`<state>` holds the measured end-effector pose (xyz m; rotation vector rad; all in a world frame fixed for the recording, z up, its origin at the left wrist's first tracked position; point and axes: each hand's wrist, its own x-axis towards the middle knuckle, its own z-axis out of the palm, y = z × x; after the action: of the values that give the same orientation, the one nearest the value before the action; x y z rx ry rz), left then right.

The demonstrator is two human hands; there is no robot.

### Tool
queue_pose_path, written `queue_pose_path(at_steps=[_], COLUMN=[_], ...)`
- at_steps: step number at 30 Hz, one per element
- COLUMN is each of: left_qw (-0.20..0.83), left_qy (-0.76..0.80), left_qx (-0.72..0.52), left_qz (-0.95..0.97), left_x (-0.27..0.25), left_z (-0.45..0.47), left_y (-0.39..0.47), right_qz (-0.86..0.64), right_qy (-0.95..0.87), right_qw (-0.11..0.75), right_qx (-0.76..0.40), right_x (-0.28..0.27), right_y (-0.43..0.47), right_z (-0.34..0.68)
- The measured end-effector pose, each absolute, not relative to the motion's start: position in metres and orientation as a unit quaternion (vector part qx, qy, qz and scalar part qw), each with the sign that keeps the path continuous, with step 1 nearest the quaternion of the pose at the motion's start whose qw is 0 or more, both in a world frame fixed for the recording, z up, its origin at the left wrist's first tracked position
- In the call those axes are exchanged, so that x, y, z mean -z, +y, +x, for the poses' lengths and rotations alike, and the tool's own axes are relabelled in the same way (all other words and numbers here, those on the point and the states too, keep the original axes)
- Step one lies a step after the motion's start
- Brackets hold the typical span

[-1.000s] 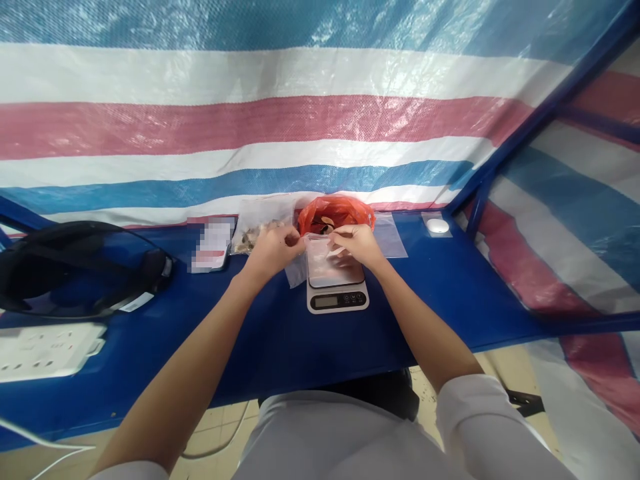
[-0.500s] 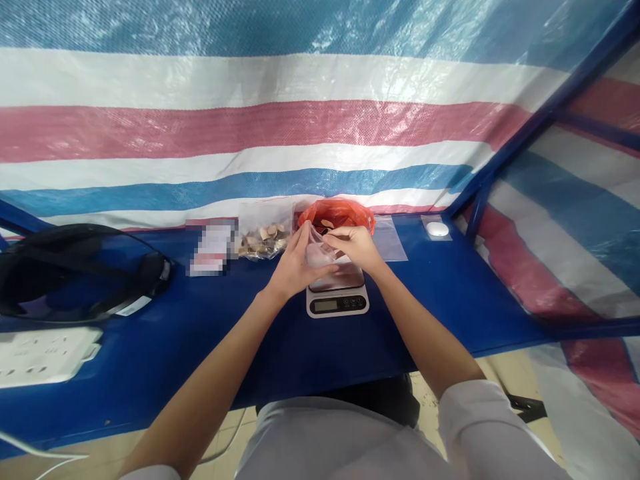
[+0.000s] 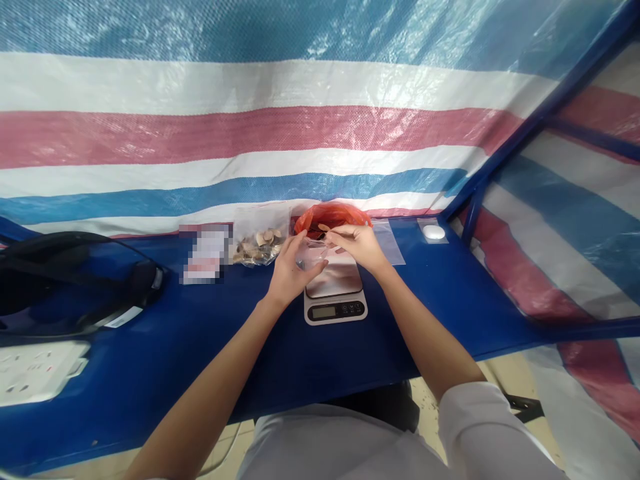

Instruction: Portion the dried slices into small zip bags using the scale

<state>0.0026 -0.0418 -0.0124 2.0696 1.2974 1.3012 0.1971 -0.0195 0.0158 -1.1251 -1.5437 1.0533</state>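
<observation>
A clear plastic bag (image 3: 311, 253) hangs between my two hands, above the kitchen scale (image 3: 336, 312). My left hand (image 3: 291, 270) grips the bag's left side, its thumb and fingers curved around it. The fingertips of my right hand (image 3: 359, 248) pinch the bag by its right edge. Under the hands shows the scale's shiny weighing plate (image 3: 337, 283); the display is too dim to read. Just behind them stands an orange-red plastic bag (image 3: 335, 213), open at the top, with some brown pieces inside.
Left of the hands lies a clear bag of dried slices (image 3: 260, 247), beside a blurred-out packet (image 3: 204, 257). A flat clear bag (image 3: 389, 241) and a white earphone case (image 3: 434, 232) are at the right. A black headset (image 3: 145, 283) and a white power strip (image 3: 40, 373) occupy the left side.
The clear bag has come down and lies more tilted between my hands. My left fingers have dropped a little and sit farther from the right hand. The view has shifted slightly.
</observation>
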Motion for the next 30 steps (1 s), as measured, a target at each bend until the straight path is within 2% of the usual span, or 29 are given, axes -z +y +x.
queue_pose_path(at_steps=[5,11,15,18,24,27,30], left_qw=[0.192,0.154,0.148,0.162,0.196,0.194,0.19], left_qy=[0.458,0.448,0.44,0.451,0.488,0.495,0.493], left_qx=[-0.437,-0.423,-0.422,-0.423,-0.413,-0.416,-0.429], left_qz=[0.75,0.773,0.779,0.769,0.744,0.738,0.733], left_x=[0.022,0.033,0.035,0.037,0.039,0.035,0.025], left_z=[0.01,0.012,0.01,0.008,0.001,0.002,0.008], left_y=[-0.037,-0.031,-0.029,-0.03,-0.035,-0.038,-0.04], right_qz=[-0.438,-0.421,-0.421,-0.414,-0.368,-0.363,-0.352], right_qy=[-0.722,-0.858,-0.88,-0.873,-0.762,-0.723,-0.73], right_qw=[0.448,0.238,0.174,0.199,0.379,0.407,0.406], right_qx=[-0.294,-0.172,-0.133,-0.16,-0.374,-0.425,-0.422], right_x=[-0.033,-0.053,-0.053,-0.046,-0.025,-0.019,-0.02], right_y=[-0.025,-0.03,-0.026,-0.02,-0.008,-0.007,-0.011], right_z=[0.193,0.18,0.178,0.18,0.188,0.189,0.186])
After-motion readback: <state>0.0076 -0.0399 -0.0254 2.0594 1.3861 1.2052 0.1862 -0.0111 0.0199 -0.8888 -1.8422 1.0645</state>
